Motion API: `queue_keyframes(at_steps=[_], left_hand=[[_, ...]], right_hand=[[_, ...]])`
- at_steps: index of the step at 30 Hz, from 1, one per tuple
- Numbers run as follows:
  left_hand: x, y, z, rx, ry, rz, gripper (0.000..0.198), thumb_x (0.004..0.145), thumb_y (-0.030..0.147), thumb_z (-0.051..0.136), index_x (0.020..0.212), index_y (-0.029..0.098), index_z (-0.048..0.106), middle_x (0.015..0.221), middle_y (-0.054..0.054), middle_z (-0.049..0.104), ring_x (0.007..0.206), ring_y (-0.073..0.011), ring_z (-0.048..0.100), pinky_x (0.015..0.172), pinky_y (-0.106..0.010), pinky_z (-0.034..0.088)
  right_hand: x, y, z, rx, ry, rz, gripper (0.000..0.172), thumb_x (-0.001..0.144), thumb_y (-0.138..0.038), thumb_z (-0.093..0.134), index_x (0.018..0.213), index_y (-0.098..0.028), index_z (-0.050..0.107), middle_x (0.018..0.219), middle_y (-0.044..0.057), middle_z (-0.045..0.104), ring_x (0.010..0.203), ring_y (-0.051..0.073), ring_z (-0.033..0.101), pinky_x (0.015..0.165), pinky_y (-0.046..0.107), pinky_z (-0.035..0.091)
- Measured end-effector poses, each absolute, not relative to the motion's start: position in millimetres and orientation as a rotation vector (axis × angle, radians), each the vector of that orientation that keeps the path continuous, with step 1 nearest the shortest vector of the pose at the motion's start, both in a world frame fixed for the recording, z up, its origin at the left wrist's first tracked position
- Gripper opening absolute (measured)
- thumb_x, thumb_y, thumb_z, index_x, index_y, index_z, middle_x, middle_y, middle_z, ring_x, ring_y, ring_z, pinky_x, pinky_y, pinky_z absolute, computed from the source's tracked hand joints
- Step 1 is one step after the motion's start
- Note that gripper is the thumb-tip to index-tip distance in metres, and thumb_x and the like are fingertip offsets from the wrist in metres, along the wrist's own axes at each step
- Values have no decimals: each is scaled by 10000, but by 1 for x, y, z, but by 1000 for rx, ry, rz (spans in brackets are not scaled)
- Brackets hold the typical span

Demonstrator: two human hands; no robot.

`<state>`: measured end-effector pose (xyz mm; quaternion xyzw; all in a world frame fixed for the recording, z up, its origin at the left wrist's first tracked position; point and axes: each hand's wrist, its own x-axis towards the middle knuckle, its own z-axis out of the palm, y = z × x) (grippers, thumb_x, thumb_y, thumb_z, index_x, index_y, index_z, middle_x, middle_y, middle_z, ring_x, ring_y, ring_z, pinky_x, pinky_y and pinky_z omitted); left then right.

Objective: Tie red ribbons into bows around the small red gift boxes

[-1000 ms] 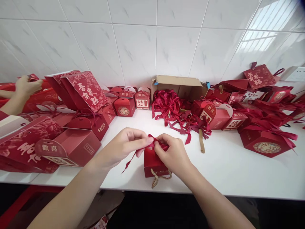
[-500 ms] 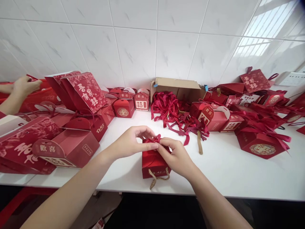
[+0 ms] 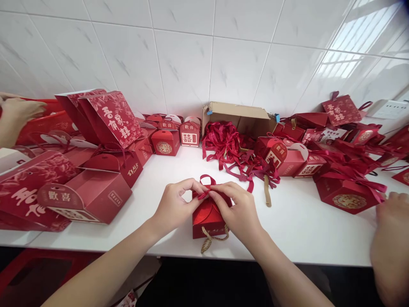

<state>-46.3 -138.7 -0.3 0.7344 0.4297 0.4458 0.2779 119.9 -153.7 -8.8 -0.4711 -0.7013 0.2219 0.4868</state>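
A small red gift box with a tan rope handle stands near the front edge of the white table. A red ribbon loops above its top. My left hand pinches the ribbon from the left, fingers closed on it. My right hand pinches the same ribbon from the right and rests against the box's right side. Both hands meet over the top of the box.
A pile of loose red ribbons lies before an open cardboard box. Red gift boxes and bags crowd the left; more boxes fill the right. Another person's hand works at far left, a further hand at right.
The ribbon tail that hung down at the left has been drawn up into a loop above the box. A hand has come into view at the right edge.
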Motion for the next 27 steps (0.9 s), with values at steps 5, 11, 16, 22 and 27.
queue_keyframes(at_steps=[5, 11, 16, 22, 27], left_hand=[[-41, -143, -9, 2035, 1147, 1345, 124, 777, 116, 585, 694, 189, 639, 795, -30, 730, 772, -174, 693, 733, -282, 555], [-38, -146, -13, 1998, 1225, 1357, 142, 773, 104, 581, 826, 205, 666, 833, -15, 737, 792, -174, 705, 695, -259, 573], [-36, -144, -12, 1897, 1249, 1299, 230, 786, 114, 566, 983, 210, 637, 882, -21, 739, 866, -190, 709, 669, -251, 582], [-35, -145, -7, 1884, 1256, 1293, 140, 783, 125, 579, 893, 200, 623, 854, -26, 719, 825, -185, 705, 669, -254, 578], [-36, -142, -9, 1870, 1229, 1301, 112, 790, 119, 566, 858, 200, 604, 828, -26, 695, 823, -178, 692, 702, -257, 566]], right_hand=[[123, -155, -12, -1181, -1695, 449, 156, 800, -187, 626, 845, -249, 763, 891, 74, 669, 843, 219, 620, 788, 372, 526], [126, -151, -11, -1275, -1619, 802, 110, 795, -260, 642, 785, -245, 751, 1229, 69, 587, 1163, 260, 530, 990, 430, 421], [129, -147, -7, -1321, -1614, 964, 148, 819, -301, 613, 789, -207, 724, 1411, 87, 440, 1360, 262, 331, 1100, 450, 270], [127, -148, -8, -1282, -1560, 1069, 166, 833, -310, 594, 755, -195, 685, 1416, 101, 429, 1383, 249, 298, 1099, 436, 262], [125, -148, -11, -1207, -1444, 1222, 180, 839, -320, 584, 743, -195, 670, 1424, 80, 424, 1394, 243, 286, 1086, 398, 292]])
